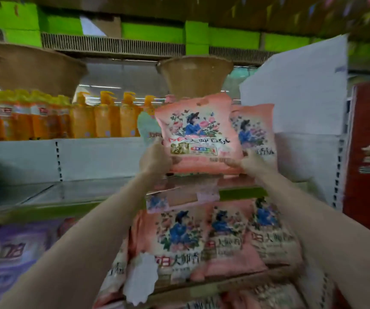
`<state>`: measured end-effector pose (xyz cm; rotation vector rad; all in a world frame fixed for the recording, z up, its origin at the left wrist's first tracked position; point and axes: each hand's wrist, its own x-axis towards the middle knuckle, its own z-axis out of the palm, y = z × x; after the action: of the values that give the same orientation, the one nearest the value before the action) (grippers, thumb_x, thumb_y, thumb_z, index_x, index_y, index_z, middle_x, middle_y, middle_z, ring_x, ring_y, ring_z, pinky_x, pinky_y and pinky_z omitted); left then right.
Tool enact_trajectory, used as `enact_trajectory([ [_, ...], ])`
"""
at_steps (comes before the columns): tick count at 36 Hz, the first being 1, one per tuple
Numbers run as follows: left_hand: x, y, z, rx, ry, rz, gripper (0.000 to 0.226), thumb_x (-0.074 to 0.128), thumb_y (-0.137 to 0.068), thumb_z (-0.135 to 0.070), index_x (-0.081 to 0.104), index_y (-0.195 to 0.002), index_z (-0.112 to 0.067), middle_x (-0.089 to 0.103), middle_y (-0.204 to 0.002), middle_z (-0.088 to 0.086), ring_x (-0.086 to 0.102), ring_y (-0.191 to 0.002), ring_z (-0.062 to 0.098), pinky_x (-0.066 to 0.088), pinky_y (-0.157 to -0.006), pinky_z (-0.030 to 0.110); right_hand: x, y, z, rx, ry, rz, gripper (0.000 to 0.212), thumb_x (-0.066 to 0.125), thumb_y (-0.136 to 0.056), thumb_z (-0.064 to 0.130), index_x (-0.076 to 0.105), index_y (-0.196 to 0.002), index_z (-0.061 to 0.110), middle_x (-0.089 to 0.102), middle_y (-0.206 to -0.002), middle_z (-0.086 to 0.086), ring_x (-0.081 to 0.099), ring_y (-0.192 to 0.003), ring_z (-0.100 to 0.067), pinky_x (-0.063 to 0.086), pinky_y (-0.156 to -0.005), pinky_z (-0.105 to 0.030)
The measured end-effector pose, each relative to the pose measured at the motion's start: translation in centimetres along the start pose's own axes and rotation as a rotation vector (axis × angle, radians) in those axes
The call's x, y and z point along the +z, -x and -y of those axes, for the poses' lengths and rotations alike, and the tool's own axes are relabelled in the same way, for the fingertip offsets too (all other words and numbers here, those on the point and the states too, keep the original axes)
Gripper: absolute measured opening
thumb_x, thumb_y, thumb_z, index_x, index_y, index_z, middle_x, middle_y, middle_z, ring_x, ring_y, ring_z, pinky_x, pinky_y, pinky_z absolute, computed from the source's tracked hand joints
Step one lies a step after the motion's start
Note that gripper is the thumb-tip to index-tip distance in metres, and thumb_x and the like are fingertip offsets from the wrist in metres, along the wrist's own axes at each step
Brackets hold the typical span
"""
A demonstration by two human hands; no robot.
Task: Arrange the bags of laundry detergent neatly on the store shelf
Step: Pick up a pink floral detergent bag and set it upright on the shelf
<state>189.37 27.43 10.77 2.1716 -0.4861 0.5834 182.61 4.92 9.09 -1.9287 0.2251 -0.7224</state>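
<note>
Pink detergent bag (198,132) held upright at the middle shelf (86,190), in front of a second pink bag (256,130) standing just behind to its right. Left hand (155,160) grips the lower left corner; right hand (249,162) grips the lower right corner, fingers curled under the bottom seam. The bag looks soft, full and fairly heavy, its film likely slick, so supporting the bottom corners seems the sound hold. More pink bags (201,239) fill the shelf below.
</note>
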Motion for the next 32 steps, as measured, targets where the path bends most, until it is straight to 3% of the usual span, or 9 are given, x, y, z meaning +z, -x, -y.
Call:
enact_trajectory([
  [3, 3.8, -0.8, -2.7, 0.015, 0.019, 0.000, 0.056, 0.078, -0.073, -0.029, 0.048, -0.115, -0.007, 0.063, -0.113, 0.011, 0.059, -0.101, 0.030, 0.049, -0.087, 0.040, -3.8, -1.1, -1.7, 0.019, -0.029, -0.040, 0.064, 0.078, -0.075, 0.018, 0.047, -0.129, 0.005, 0.056, -0.113, -0.001, 0.055, -0.102, -0.020, 0.044, -0.090, -0.029],
  [6, 7.7, -1.1, -4.9, 0.021, 0.053, 0.025, 0.052, 0.076, -0.075, -0.029, 0.047, -0.112, -0.008, 0.060, -0.107, 0.006, 0.057, -0.094, 0.024, 0.049, -0.082, 0.037, -7.2, -3.0, -4.1, 0.016, 0.001, -0.040, 0.072, 0.086, -0.058, 0.033, 0.052, -0.118, 0.013, 0.061, -0.119, 0.001, 0.060, -0.102, -0.020, 0.049, -0.094, -0.036],
  [9, 11.3, -1.4, -6.6, 0.010, 0.024, 0.042, 0.052, 0.075, -0.076, -0.031, 0.044, -0.112, -0.008, 0.059, -0.109, 0.008, 0.057, -0.096, 0.025, 0.048, -0.082, 0.037, -9.9, -4.3, -6.0, 0.032, -0.043, -0.033, 0.046, 0.075, -0.076, 0.006, 0.042, -0.107, 0.016, 0.057, -0.089, 0.006, 0.056, -0.077, -0.008, 0.049, -0.062, -0.008],
  [11, 13.3, -1.7, -7.4, -0.017, 0.012, 0.046, 0.051, 0.075, -0.077, -0.030, 0.043, -0.111, -0.007, 0.060, -0.107, 0.009, 0.058, -0.098, 0.028, 0.048, -0.081, 0.038, -11.2, -5.2, -7.3, 0.035, -0.062, -0.033, 0.043, 0.068, -0.080, -0.002, 0.041, -0.111, 0.012, 0.052, -0.088, 0.003, 0.050, -0.071, -0.006, 0.043, -0.047, -0.005],
  [14, 15.9, -2.4, -8.3, -0.055, 0.040, 0.077, 0.047, 0.074, -0.078, -0.027, 0.042, -0.107, -0.008, 0.062, -0.105, 0.012, 0.061, -0.097, 0.030, 0.052, -0.085, 0.045, -12.5, -7.4, -9.3, 0.038, -0.052, -0.052, 0.046, 0.071, -0.078, -0.001, 0.041, -0.112, 0.007, 0.052, -0.099, -0.006, 0.050, -0.074, -0.010, 0.042, -0.058, -0.016],
  [18, 18.7, -3.4, -9.0, -0.050, 0.012, 0.072, 0.041, 0.070, -0.081, -0.019, 0.041, -0.108, -0.009, 0.062, -0.104, 0.008, 0.061, -0.097, 0.029, 0.051, -0.081, 0.041, -13.4, -9.5, -12.0, 0.058, -0.029, -0.061, 0.045, 0.071, -0.076, -0.004, 0.038, -0.104, 0.006, 0.050, -0.085, 0.002, 0.049, -0.072, -0.007, 0.045, -0.056, -0.015],
  [21, 20.6, -4.0, -9.0, -0.024, -0.059, 0.069, 0.039, 0.070, -0.080, -0.019, 0.041, -0.104, -0.012, 0.063, -0.106, 0.007, 0.060, -0.090, 0.025, 0.051, -0.075, 0.039, -13.9, -10.8, -13.4, 0.051, 0.028, -0.070, 0.046, 0.073, -0.076, 0.000, 0.037, -0.104, 0.008, 0.052, -0.099, -0.004, 0.053, -0.084, -0.016, 0.047, -0.066, -0.020],
  [25, 22.6, -5.0, -8.2, 0.031, -0.218, 0.067, 0.022, 0.058, -0.089, -0.018, 0.045, -0.104, -0.012, 0.064, -0.104, 0.005, 0.060, -0.086, 0.024, 0.048, -0.071, 0.035, -14.0, -12.6, -15.2, 0.085, 0.372, -0.094, 0.050, 0.080, -0.073, 0.020, 0.047, -0.108, 0.006, 0.060, -0.111, -0.009, 0.058, -0.101, -0.027, 0.047, -0.077, -0.034],
  [32, 24.8, -7.5, -7.3, -0.018, -0.226, 0.130, 0.031, 0.057, -0.089, -0.022, 0.044, -0.114, -0.009, 0.063, -0.108, 0.013, 0.063, -0.095, 0.033, 0.054, -0.080, 0.044, -14.5, -14.9, -15.3, 0.065, 0.683, 0.024, 0.054, 0.076, -0.073, 0.041, 0.052, -0.115, 0.017, 0.062, -0.123, -0.006, 0.057, -0.112, -0.026, 0.046, -0.093, -0.037],
])
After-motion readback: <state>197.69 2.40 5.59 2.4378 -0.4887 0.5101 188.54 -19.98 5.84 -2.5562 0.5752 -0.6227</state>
